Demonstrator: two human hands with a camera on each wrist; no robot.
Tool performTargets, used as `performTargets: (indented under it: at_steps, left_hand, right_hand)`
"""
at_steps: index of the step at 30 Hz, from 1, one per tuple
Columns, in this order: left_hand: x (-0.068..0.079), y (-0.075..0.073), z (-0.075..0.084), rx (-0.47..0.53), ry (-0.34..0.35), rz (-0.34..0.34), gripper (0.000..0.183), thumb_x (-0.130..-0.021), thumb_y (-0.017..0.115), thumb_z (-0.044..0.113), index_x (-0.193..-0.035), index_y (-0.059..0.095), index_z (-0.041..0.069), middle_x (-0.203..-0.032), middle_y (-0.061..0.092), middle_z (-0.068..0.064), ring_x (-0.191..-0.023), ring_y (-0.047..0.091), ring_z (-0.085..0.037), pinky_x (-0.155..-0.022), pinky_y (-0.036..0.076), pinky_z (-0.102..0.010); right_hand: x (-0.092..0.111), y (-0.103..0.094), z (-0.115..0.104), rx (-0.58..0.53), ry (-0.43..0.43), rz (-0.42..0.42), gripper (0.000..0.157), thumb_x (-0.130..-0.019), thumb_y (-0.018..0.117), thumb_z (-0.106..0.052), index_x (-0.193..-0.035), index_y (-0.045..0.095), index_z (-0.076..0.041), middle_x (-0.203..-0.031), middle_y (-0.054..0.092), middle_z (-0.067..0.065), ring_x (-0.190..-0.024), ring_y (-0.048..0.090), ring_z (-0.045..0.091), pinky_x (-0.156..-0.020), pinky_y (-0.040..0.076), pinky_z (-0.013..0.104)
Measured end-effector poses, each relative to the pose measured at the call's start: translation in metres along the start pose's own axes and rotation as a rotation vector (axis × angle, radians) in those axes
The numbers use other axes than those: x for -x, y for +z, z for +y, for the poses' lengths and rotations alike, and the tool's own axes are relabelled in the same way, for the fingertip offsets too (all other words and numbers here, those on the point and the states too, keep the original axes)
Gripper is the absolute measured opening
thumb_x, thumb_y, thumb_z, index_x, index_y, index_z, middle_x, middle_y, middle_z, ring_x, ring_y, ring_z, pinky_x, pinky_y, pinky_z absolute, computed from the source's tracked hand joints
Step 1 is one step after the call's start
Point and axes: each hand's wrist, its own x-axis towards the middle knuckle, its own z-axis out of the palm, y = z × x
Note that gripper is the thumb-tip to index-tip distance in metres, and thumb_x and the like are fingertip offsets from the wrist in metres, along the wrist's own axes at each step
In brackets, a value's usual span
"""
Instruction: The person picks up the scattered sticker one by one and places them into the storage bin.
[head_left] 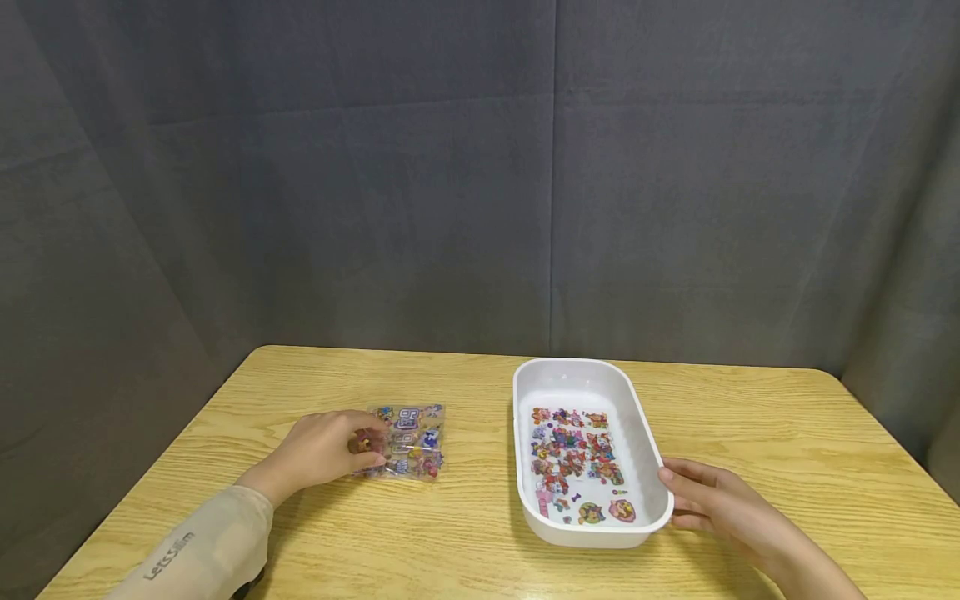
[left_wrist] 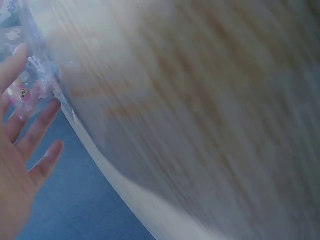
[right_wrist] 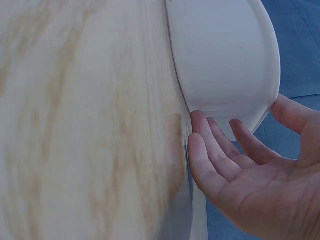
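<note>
A clear packet of colourful cartoon stickers (head_left: 416, 442) is on the left part of the table. At its left edge, my left hand (head_left: 322, 450) holds it between thumb and fingers. In the left wrist view the other fingers (left_wrist: 47, 162) are spread beside the packet (left_wrist: 30, 85). A white oblong tray (head_left: 540, 379) stands right of centre, with several colourful stickers (head_left: 570, 454) in it. My right hand (head_left: 723, 504) grips the tray's near right corner. Its thumb is at the rim and its fingers are under the outer wall, seen in the right wrist view.
The light wooden table (head_left: 465, 525) has rounded far corners. Behind it hangs a dark grey curtain (head_left: 420, 183), which also runs along both sides. A bare stretch of wood lies between the packet and the tray.
</note>
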Motion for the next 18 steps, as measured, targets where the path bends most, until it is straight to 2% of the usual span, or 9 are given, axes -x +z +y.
performTargets:
  at_steps: [5, 12, 18]
  left_hand:
    - [-0.0009, -0.0002, 0.0016, 0.008, -0.028, 0.000, 0.036, -0.085, 0.079, 0.037, -0.116, 0.073, 0.022, -0.088, 0.066, 0.019, -0.071, 0.057, 0.003, -0.059, 0.046, -0.027]
    - [-0.0024, -0.0013, 0.0042, -0.006, -0.011, 0.027, 0.034, -0.084, 0.079, 0.036, -0.114, 0.073, 0.021, -0.090, 0.066, 0.017, -0.073, 0.056, 0.000, -0.061, 0.045, -0.029]
    - [-0.0028, -0.0028, 0.0082, -0.011, -0.015, 0.036, 0.036, -0.085, 0.079, 0.035, -0.118, 0.073, 0.021, -0.097, 0.069, 0.011, -0.070, 0.055, 0.000, -0.055, 0.042, -0.027]
  right_hand:
    - [0.0002, 0.0000, -0.0004, 0.003, 0.000, -0.005, 0.070, -0.106, 0.049, -0.025, -0.143, 0.017, 0.026, -0.122, 0.062, 0.016, -0.101, 0.066, 0.018, -0.086, 0.055, 0.031]
    - [0.0002, -0.0001, -0.0010, 0.005, 0.007, -0.009, 0.070, -0.106, 0.048, -0.026, -0.143, 0.017, 0.026, -0.124, 0.061, 0.017, -0.102, 0.065, 0.018, -0.086, 0.055, 0.032]
    - [0.0000, -0.0006, -0.0012, 0.008, 0.013, -0.009, 0.070, -0.106, 0.048, -0.026, -0.143, 0.017, 0.026, -0.125, 0.061, 0.017, -0.103, 0.065, 0.019, -0.087, 0.055, 0.033]
